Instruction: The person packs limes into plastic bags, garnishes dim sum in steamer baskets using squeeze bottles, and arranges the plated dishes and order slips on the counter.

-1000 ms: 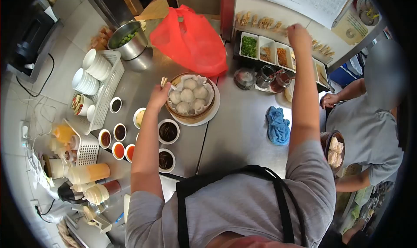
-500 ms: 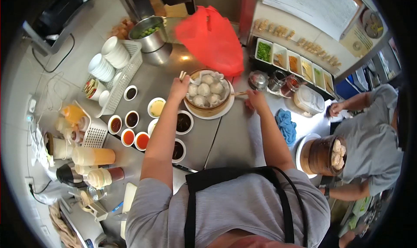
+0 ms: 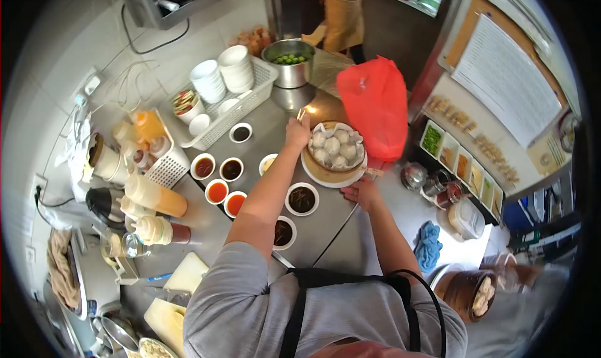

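A round bamboo steamer [image 3: 320,168] stands on a white plate [image 3: 332,182], holding several pale round dumplings [image 3: 335,146] on white paper. At its left side, my left hand [image 3: 298,134] is closed, with a small light wooden piece [image 3: 302,114] sticking up from the fingers. My right hand [image 3: 364,194] is at the plate's lower right edge, its fingers apart. Just above that hand, another small wooden piece [image 3: 374,172] juts out from the steamer's right side. Bowls of dark sauce [image 3: 302,199] are near my left forearm.
Behind the steamer lies a red bag [image 3: 375,107]. A metal pot [image 3: 291,70] and white basket with bowls [image 3: 216,117] are at back left. Right: topping trays [image 3: 460,164], jars [image 3: 413,176], blue cloth [image 3: 428,246], another steamer [image 3: 460,292] and a blurred co-worker. Another person stands behind.
The view has turned, shifting the counter right and down in the picture. My right hand has moved from beside the right wooden piece to below it, with its fingers spread near the plate.
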